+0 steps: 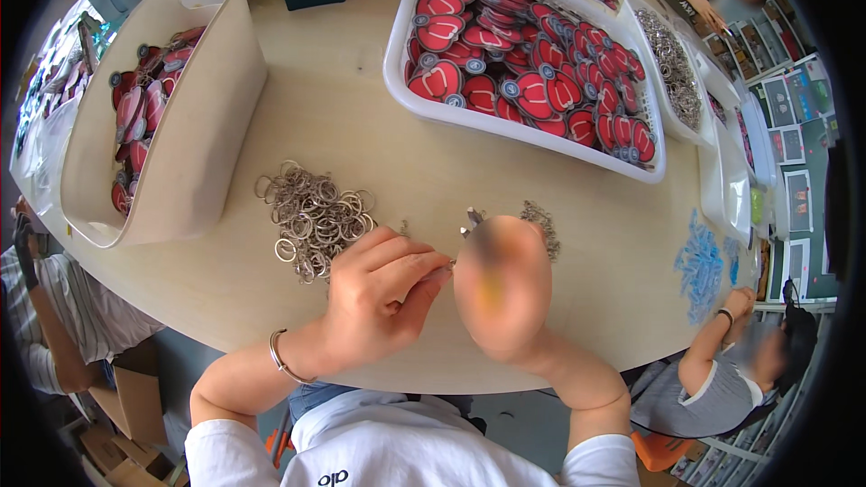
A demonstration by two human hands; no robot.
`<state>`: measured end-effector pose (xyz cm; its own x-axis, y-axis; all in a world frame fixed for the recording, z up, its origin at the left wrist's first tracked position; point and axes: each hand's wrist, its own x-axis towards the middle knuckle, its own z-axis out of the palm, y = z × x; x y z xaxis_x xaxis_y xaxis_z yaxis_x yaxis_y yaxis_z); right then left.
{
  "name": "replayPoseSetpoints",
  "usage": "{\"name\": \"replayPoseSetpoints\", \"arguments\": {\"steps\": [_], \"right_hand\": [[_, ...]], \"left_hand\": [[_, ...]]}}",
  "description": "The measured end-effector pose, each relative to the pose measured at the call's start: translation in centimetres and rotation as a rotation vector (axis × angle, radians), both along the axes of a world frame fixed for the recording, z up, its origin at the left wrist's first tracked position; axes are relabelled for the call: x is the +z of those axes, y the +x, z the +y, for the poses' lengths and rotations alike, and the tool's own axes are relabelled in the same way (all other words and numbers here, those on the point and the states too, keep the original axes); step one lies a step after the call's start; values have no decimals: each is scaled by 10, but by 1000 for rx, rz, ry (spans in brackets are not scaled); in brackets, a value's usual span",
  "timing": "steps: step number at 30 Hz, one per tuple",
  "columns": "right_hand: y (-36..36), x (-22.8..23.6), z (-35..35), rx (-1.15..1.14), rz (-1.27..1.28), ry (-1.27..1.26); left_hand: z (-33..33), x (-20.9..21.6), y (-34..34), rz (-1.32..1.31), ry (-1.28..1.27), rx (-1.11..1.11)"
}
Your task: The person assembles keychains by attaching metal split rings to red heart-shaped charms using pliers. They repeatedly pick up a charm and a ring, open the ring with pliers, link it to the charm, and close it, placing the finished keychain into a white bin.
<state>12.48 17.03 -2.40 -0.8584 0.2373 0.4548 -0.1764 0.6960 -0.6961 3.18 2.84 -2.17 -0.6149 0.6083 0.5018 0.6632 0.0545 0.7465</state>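
Currently, left hand [374,289]: your thumb and forefinger pinch a small piece [450,265], too tiny to identify, at the centre of your work.
Right hand [505,280]: blurred; you cannot tell its grip. Metal tips [473,215] project at its 11 o'clock, apparently from a tool.
Ring pile [316,216]: loose metal rings at your 10 o'clock, just beyond the left hand.
Chain pile [539,230]: fine metal parts at your 2 o'clock, just beside the right hand.
Drop risk: a loosened pinch could release the piece.
Scatter risk: a sideways sweep of either hand could spread its neighbouring pile.
Edges: the table [343,117] ends at your 6 o'clock, under your forearms; the white basket [528,135] limits reach at 1 o'clock, the cream bin [194,135] at 10.
Open room: bare tabletop at 11 o'clock, between both containers.
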Motion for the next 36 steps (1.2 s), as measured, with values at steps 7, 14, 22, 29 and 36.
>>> {"name": "replayPoseSetpoints", "arguments": {"steps": [7,14,22,29,36], "right_hand": [[-34,4,-5,28,83,126],[-48,4,-12,28,-12,-62],[-36,-5,9,175,-328,13],[-44,-17,18,277,-332,26],[-50,-19,20,390,-210,410]], "left_hand": [[-8,4,-23,308,-84,113],[-15,7,-34,214,-6,115],[-27,11,-49,142,31,229],[-43,25,-56,-110,120,338],[-47,23,-64,-219,268,340]]}}
